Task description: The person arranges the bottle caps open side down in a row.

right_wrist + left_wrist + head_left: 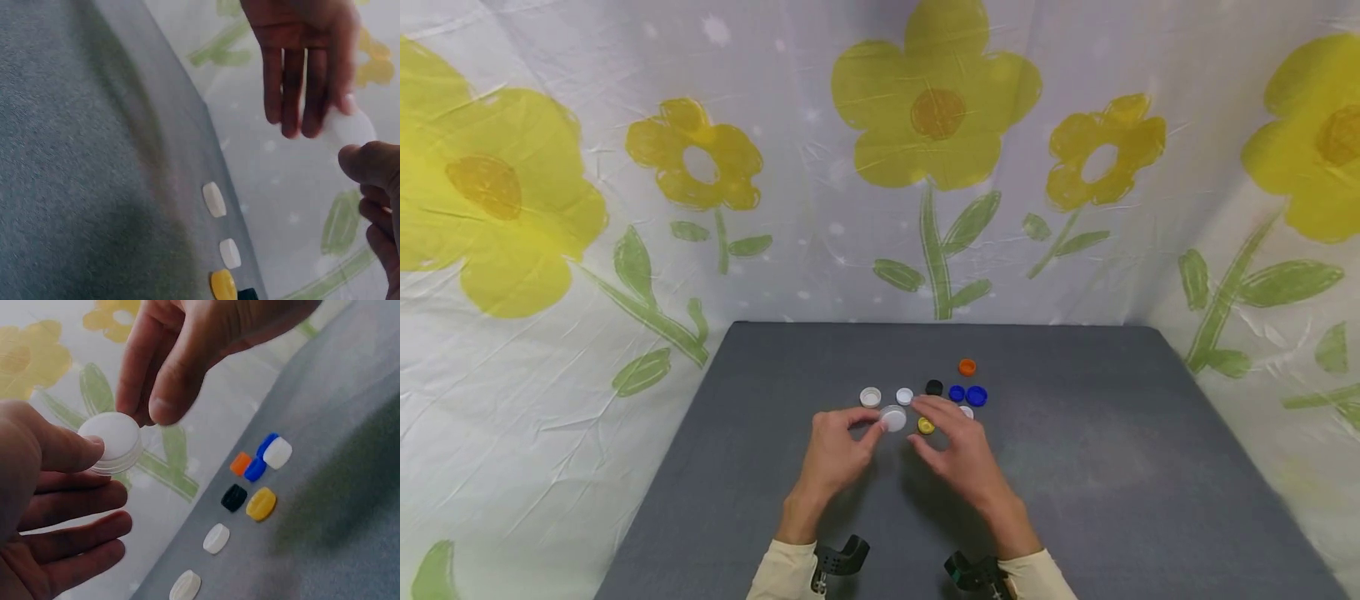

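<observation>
Between thumb and fingers my left hand (pixel 838 450) pinches a round lid (pixel 892 418), held above the table. The lid looks white on top with a clear, stepped rim in the left wrist view (pixel 119 436); the thumb presses on its face. My right hand (pixel 958 450) is close by on the right, thumb and fingers spread apart, and holds nothing. Its fingertips are near the lid's edge in the left wrist view. Beyond the right hand's fingers are a yellow cap (pixel 926 426) and a white cap (pixel 967 412), partly covered by the hand.
On the dark grey table (pixel 737 483) lie more bottle caps: a cream one (pixel 870 397), a white one (pixel 904 397), a black one (pixel 934 387), two blue ones (pixel 977 396) and an orange one (pixel 967 367). A flowered curtain (pixel 805 225) hangs behind the table.
</observation>
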Demonstrator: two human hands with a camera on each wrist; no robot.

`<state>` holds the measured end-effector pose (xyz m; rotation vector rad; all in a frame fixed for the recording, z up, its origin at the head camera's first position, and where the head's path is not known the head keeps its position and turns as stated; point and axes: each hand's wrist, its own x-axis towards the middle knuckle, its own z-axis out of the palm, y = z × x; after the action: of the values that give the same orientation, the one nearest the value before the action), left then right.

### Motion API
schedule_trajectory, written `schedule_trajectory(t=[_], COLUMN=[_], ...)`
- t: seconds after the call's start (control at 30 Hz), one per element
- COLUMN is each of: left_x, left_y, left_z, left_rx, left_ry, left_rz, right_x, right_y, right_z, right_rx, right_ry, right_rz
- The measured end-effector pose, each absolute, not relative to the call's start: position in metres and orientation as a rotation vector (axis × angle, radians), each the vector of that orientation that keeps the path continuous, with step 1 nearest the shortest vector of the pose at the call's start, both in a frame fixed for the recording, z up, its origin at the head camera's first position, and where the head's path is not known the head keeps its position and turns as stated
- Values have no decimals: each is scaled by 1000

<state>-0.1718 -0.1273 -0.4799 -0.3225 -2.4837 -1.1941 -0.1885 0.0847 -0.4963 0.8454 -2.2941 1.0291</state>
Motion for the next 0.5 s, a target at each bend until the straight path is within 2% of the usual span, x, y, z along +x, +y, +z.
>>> schedule_trajectory(t=[0.3,0.5], left_x=[-168,-166], left_y=[-131,-133], left_z=[-473,-471], left_rx=[-251,-280], left_ry=[-2494,-2558], left_rz=[-1594,-1564], right_x=[-185,-183], right_y=[78,78], right_z=[-497,-497], right_rx=[918,907], right_ry=[-2167,-2189], right_rz=[1020,996])
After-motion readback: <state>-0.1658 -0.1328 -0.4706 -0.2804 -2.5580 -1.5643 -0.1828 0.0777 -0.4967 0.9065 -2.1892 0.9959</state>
